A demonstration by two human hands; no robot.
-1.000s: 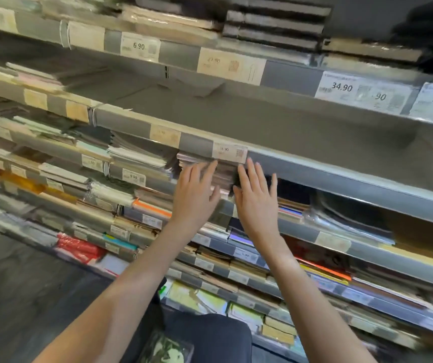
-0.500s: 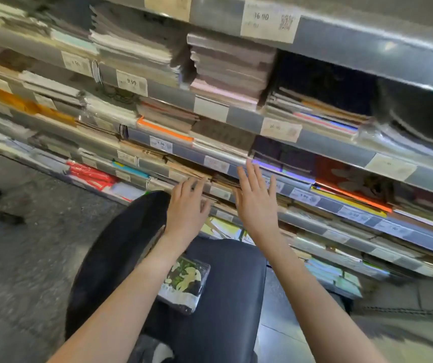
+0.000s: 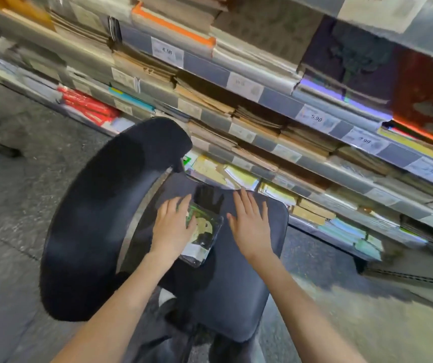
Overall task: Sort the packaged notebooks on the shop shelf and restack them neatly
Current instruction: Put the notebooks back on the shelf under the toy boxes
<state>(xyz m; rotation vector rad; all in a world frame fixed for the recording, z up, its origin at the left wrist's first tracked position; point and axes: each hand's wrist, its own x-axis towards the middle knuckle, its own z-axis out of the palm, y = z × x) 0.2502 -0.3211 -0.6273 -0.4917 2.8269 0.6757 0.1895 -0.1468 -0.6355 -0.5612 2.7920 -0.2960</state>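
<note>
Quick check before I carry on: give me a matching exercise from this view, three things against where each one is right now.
Things:
1. left hand
2. right hand
3. packaged notebook

Places:
A. lying on the chair seat
B. flat over bare seat, right of the packet
C. fingers over the packet's left edge

Pairs: 1-C, 2-B, 3-A

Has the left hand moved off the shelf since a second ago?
Yes. The left hand has come down from the shelf edge to the packaged notebook on the chair seat.
</note>
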